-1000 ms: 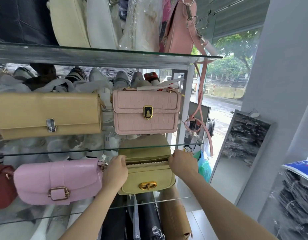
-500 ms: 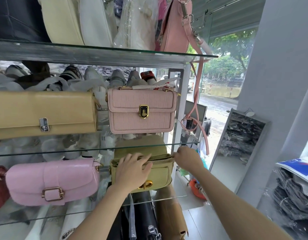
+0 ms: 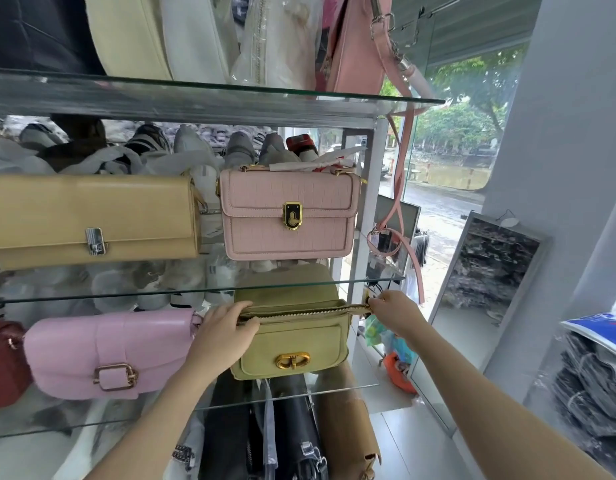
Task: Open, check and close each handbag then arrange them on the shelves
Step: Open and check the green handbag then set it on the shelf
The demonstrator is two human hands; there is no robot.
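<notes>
Head view: my left hand (image 3: 227, 332) grips the yellow bag's (image 3: 292, 344) left top corner on the shelf; my right hand (image 3: 393, 308) pinches the zip pull at its right end, zip running left-right.

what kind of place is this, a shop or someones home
Most likely a small shop: handbags such as the pink bag stand displayed on glass shelves, wrapped shoes are stacked behind them, and the street shows through the glass front.
</notes>
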